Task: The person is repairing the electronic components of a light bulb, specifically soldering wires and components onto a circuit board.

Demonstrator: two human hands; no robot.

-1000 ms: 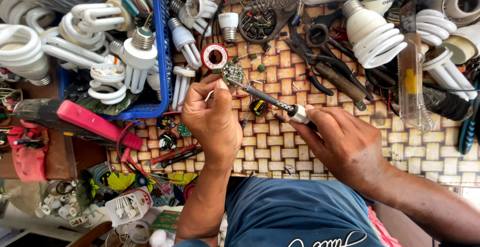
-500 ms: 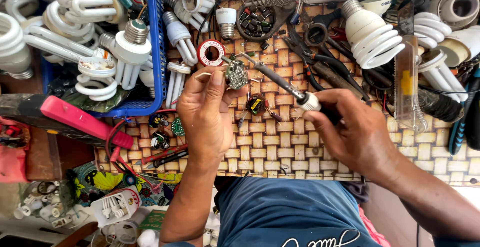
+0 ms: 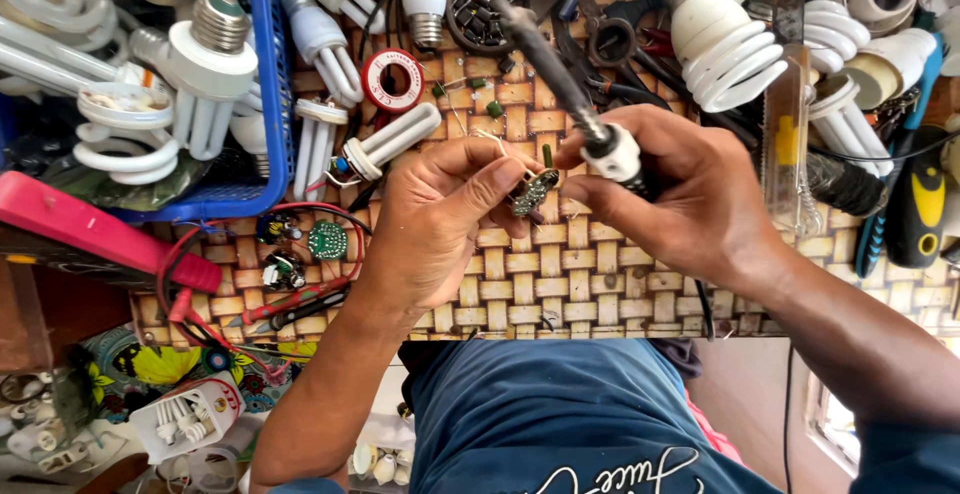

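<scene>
The small circuit board [image 3: 531,192] sits above the woven table [image 3: 560,274], pinched between thumb and fingers of the left hand [image 3: 445,219], touching the right hand [image 3: 690,199], whose fingers wrap the soldering iron [image 3: 560,79].

The left hand [image 3: 440,219] pinches a small circuit board [image 3: 531,192] while the right hand [image 3: 690,194] grips a soldering iron [image 3: 545,59].

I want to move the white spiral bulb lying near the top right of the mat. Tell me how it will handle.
The spiral bulb probably feels light for its bulk, since its coils look like thin hollow tubing. It is likely fragile there, so grip the solid base. Lying on its side on the woven mat, the rounded shape may roll if nudged.
</scene>
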